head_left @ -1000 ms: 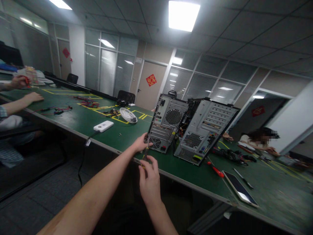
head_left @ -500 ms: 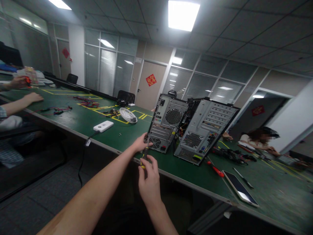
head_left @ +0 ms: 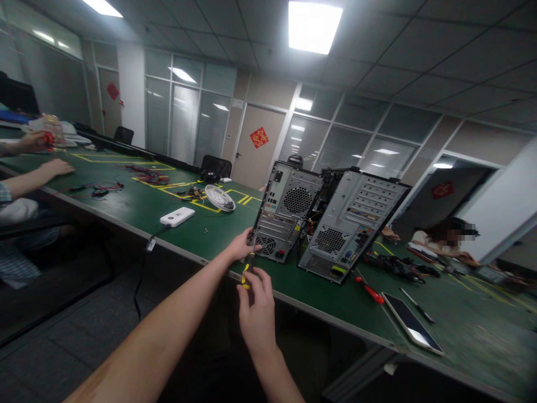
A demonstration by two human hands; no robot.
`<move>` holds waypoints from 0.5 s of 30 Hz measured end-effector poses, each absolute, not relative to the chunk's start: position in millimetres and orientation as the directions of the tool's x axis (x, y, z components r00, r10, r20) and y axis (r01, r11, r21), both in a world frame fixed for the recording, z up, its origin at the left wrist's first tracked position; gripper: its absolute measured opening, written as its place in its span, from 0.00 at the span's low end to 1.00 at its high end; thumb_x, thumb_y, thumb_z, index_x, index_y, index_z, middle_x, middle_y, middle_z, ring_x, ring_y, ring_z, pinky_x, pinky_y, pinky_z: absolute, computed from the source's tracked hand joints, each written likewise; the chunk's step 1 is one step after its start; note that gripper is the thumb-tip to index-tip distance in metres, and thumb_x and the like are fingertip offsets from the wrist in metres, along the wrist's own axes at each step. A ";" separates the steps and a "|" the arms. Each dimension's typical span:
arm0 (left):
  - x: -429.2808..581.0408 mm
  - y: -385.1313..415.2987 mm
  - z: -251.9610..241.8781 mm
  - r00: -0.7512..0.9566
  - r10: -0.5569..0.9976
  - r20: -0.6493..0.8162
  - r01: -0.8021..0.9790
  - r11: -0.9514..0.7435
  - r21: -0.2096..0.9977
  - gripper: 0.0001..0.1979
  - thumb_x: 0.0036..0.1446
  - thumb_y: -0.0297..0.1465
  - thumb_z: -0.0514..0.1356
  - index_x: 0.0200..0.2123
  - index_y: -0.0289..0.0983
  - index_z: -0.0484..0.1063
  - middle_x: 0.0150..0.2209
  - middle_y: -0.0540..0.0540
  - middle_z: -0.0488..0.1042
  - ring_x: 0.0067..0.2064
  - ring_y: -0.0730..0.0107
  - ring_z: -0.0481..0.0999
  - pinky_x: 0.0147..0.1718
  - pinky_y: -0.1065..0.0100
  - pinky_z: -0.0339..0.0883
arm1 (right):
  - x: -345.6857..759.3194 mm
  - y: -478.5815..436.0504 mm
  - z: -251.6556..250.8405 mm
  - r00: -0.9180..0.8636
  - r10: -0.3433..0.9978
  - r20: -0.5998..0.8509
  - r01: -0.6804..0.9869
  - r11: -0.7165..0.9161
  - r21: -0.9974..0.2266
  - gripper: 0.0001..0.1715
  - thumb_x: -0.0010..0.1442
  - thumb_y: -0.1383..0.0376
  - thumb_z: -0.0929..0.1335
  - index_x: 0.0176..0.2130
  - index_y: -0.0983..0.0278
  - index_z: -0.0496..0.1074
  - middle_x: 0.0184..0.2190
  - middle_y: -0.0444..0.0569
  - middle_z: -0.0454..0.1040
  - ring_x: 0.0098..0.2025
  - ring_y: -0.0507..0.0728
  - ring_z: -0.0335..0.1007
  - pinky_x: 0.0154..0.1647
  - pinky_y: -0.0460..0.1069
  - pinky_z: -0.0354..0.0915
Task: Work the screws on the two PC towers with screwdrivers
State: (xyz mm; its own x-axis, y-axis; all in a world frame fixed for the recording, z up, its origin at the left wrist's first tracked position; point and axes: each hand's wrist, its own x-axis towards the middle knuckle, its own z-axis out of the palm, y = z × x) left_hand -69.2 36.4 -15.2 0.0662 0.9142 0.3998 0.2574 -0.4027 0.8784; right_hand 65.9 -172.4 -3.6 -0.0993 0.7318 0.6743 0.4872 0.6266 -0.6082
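Two computer tower cases stand side by side on the green table, rear panels facing me. At the lower left edge of the left computer case (head_left: 280,224) is my left hand (head_left: 241,246), closed around that edge with the thumb on the rear panel; its other fingers are partly hidden. My right hand (head_left: 258,302) pinches a screwdriver (head_left: 245,276) by its yellow and black handle, just below the left hand. The shaft points up toward the case's lower left edge; where the tip sits is too small to make out. Beside it leans the right computer case (head_left: 331,238).
Right of the cases lie a red-handled tool (head_left: 371,292), a phone (head_left: 411,322), a pen (head_left: 417,306) and black cables (head_left: 398,266). On the left are a white power bank (head_left: 178,216), tiny screws (head_left: 206,230) and a perforated white disc (head_left: 220,198). People sit at both sides.
The screwdriver's handle has turned slightly, showing more yellow, and the right hand's fingers have shifted a little. My left hand and both cases stay in place.
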 end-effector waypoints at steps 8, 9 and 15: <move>-69.2 37.1 -16.1 0.060 0.916 0.397 0.233 -0.400 0.886 0.47 0.47 0.38 0.75 0.68 0.37 0.63 0.61 0.34 0.76 0.58 0.50 0.79 0.62 0.50 0.69 | 66.5 -171.3 -5.0 -0.085 0.743 0.664 0.495 0.610 -0.619 0.14 0.68 0.69 0.67 0.52 0.60 0.76 0.58 0.56 0.70 0.58 0.61 0.73 0.59 0.55 0.70; -69.3 37.1 -16.1 0.059 0.914 0.400 0.238 -0.403 0.884 0.47 0.47 0.39 0.76 0.68 0.37 0.63 0.61 0.34 0.76 0.58 0.50 0.79 0.62 0.50 0.69 | 66.6 -171.2 -5.1 -0.084 0.745 0.661 0.496 0.607 -0.621 0.14 0.68 0.69 0.67 0.52 0.61 0.75 0.58 0.56 0.71 0.58 0.61 0.73 0.59 0.55 0.70; -69.6 36.3 -15.6 0.074 0.915 0.396 0.249 -0.401 0.881 0.48 0.48 0.40 0.75 0.69 0.35 0.61 0.62 0.31 0.74 0.57 0.49 0.80 0.61 0.51 0.70 | 66.2 -171.5 -4.0 -0.062 0.749 0.659 0.488 0.599 -0.635 0.13 0.66 0.68 0.69 0.51 0.60 0.75 0.56 0.56 0.71 0.57 0.62 0.73 0.59 0.56 0.70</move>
State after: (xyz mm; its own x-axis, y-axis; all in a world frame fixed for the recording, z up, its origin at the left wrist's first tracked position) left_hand -69.6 36.3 -15.6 0.0737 0.9154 0.3957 0.2493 -0.4011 0.8815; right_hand 66.2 -171.5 -4.0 -0.0618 0.7493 0.6593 0.4877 0.5991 -0.6351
